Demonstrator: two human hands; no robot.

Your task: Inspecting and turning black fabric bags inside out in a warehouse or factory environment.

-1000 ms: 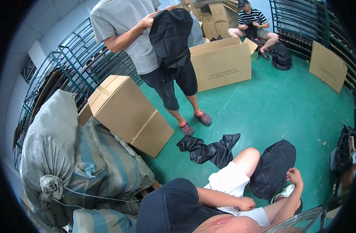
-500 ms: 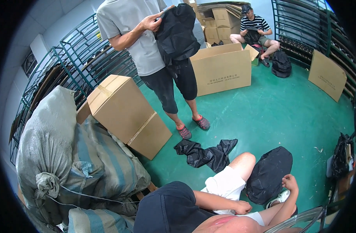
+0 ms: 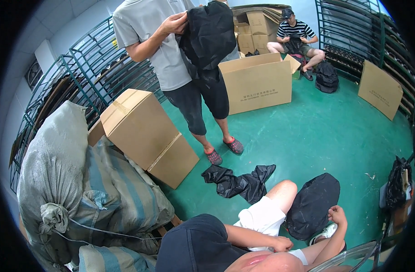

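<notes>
My left hand (image 3: pixel 283 244) is closed near my lap, beside the white shorts (image 3: pixel 265 218). Its fingers curl in, hiding whatever may be in them. Farther right, my right hand (image 3: pixel 337 214) is raised with bent fingers drawn together, close by the edge of a rounded black fabric bag (image 3: pixel 314 206). Any contact with the bag, or anything small between the fingers, cannot be made out. The bag lies on the green floor beside my knee. A crumpled black cloth piece (image 3: pixel 239 181) lies beyond my knee.
A standing person holds a black fabric bag (image 3: pixel 209 34). Another sits far off with dark fabric, beside a black bag (image 3: pixel 327 77). Cardboard boxes (image 3: pixel 148 136) (image 3: pixel 257 88), stuffed woven sacks (image 3: pixel 53 163), a cardboard sheet (image 3: pixel 380 93) and green racks (image 3: pixel 352 27) stand around.
The standing person's bag has turned and spread wider in their hands. The far seated person's hands have lowered. My hands stay nearly where they were; the view has shifted slightly.
</notes>
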